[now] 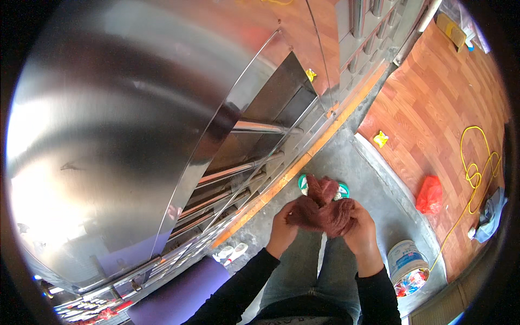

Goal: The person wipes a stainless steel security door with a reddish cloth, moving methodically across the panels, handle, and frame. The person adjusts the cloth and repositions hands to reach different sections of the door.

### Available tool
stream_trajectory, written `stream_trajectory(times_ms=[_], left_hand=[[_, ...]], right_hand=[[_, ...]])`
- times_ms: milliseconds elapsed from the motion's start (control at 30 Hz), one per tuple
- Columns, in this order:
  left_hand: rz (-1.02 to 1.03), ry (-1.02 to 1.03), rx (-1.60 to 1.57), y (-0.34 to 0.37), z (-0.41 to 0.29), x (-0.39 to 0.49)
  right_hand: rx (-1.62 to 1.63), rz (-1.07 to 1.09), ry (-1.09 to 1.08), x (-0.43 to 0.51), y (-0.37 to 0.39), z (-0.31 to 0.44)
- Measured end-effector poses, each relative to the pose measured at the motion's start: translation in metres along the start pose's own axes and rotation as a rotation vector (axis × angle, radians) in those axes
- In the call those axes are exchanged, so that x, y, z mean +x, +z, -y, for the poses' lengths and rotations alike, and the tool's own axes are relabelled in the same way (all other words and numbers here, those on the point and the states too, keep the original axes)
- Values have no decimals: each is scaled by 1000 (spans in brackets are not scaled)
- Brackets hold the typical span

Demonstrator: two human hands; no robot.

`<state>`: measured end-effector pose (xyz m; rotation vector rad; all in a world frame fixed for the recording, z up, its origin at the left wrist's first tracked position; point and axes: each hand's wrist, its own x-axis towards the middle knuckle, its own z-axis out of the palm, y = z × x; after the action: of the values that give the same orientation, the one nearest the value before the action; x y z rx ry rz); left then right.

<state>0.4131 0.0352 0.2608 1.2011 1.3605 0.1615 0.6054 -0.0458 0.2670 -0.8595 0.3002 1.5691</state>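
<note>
A dark reddish-brown cloth [323,213], bunched and folded, hangs between both hands in front of my thighs. My left hand [285,223] grips its left end, and my right hand [360,225] grips the right end. One part of the cloth sticks out past the hands, over the green shoes [343,190] on my feet. To the left stands a large shiny stainless-steel panel [162,122], apart from both hands, with reflections across it. Below the panel's slanted edge run metal tubes [264,127].
Wood-look flooring [438,101] lies to the right, with a yellow cable [471,174], a red plastic bag [429,195] and a yellow wrapper [381,139]. A white bucket [406,258] holding litter stands beside my right arm. White shoes [235,254] rest on the concrete floor [349,158].
</note>
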Motion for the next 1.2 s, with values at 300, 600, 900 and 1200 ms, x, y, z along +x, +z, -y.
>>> stream_trajectory(times_ms=[300, 600, 900, 1200], left_hand=[[153, -135, -410, 10, -6, -45], [-68, -137, -261, -24, 18, -57], [-253, -196, -607, -25, 58, -79], [-231, -247, -562, -63, 85, -109]], right_hand=[[-659, 184, -284, 3, -10, -45], [-765, 30, -278, 12, 4, -72], [-947, 27, -831, 48, 81, -72], [-893, -261, -1104, 111, 145, -101]])
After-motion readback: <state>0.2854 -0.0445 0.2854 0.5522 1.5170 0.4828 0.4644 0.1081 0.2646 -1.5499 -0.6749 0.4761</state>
